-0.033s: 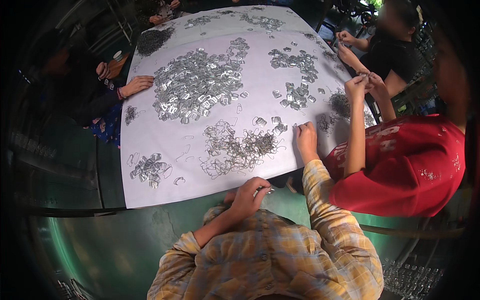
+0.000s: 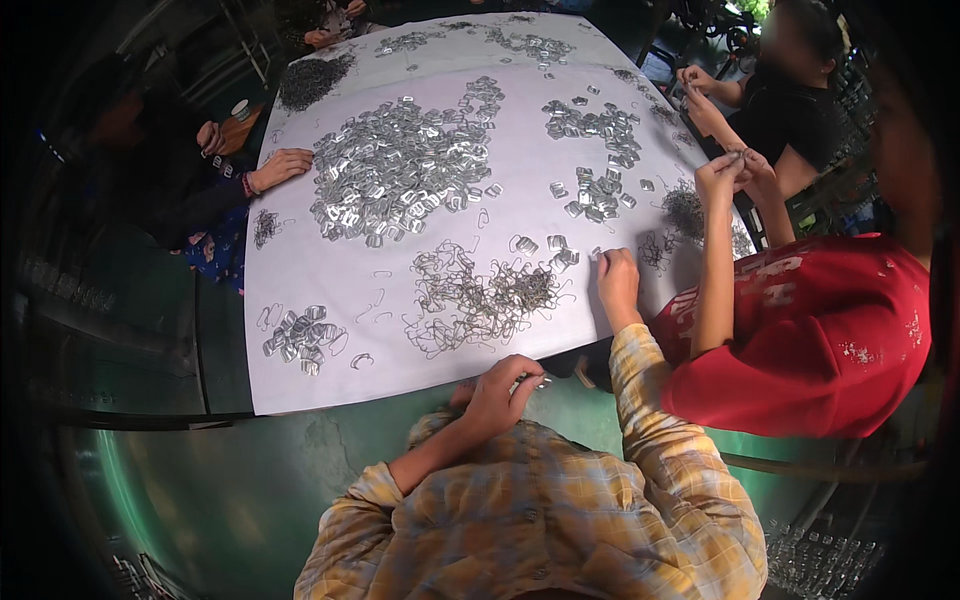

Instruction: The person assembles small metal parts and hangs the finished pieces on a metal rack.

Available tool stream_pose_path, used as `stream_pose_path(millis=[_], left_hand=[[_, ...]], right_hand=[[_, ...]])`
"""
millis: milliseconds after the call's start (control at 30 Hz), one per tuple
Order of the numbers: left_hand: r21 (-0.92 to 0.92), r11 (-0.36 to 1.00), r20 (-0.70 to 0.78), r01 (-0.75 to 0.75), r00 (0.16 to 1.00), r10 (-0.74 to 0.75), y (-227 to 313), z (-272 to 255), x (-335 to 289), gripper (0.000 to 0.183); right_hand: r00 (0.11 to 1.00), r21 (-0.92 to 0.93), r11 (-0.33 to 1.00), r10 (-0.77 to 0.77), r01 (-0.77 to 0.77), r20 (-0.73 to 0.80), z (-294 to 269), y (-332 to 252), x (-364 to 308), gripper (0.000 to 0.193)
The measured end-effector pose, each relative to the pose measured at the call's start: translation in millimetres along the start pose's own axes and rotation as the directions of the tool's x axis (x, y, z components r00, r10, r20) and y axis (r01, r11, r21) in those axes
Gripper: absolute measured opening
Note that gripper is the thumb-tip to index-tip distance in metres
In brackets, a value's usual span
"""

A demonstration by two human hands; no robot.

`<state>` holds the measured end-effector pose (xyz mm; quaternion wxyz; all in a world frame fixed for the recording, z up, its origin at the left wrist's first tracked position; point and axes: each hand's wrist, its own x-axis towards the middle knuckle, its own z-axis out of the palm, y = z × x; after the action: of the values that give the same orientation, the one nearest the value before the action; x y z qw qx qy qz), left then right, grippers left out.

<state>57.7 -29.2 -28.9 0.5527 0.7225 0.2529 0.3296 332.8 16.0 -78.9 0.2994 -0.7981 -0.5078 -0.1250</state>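
My left hand [image 2: 496, 394] is closed just off the table's near edge, with small shiny metal pieces [image 2: 543, 381] showing at its fingertips. Their exact shape is too small to make out. My right hand [image 2: 619, 284] rests on the white tabletop near its right side, fingertips pinched together; a tiny shiny bit shows there, mostly hidden. Left of it lie a few flat silver buckles [image 2: 562, 252]. A tangled heap of thin wire hooks [image 2: 470, 300] spreads between my two hands and the big pile of buckles [image 2: 400, 170].
A smaller group of buckles [image 2: 300, 340] lies near the left corner. More buckles [image 2: 597, 192] sit right of centre, and dark hook heaps [image 2: 315, 82] lie farther off. A person in a red shirt [image 2: 800, 340] works close on my right; another person's hand [image 2: 280, 170] rests at the left edge.
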Motion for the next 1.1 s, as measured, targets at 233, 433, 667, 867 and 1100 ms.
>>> stream_pose_path(millis=[233, 433, 667, 867, 1100], left_hand=[[0.037, 0.999, -0.046, -0.022, 0.999, 0.024, 5.7, -0.9, 5.3, 0.006], [0.079, 0.997, -0.125, 0.009, 0.992, 0.001, 5.9, 0.0, 7.9, 0.006], [0.163, 0.986, -0.165, 0.031, 0.986, -0.004, 6.6, -2.1, 5.1, 0.008], [0.101, 0.99, -0.094, 0.099, 0.992, -0.089, 4.4, -5.1, 0.3, 0.009], [0.032, 0.99, 0.176, 0.138, 0.974, -0.141, 4.4, -32.6, 8.0, 0.009]], right_hand=[[0.759, 0.731, 0.206, 0.153, -0.651, 0.633, -69.7, -55.3, -25.4, 0.011], [0.686, 0.648, 0.503, -0.139, -0.572, 0.714, -119.9, -86.1, -52.7, 0.016], [0.736, 0.628, 0.724, -0.255, -0.285, 0.627, -143.4, -106.7, -56.0, 0.032], [0.761, 0.571, 0.796, -0.241, -0.2, 0.603, -147.4, -118.7, -54.6, 0.032], [0.748, 0.648, 0.749, -0.349, -0.139, 0.564, -154.9, -116.1, -50.9, 0.021]])
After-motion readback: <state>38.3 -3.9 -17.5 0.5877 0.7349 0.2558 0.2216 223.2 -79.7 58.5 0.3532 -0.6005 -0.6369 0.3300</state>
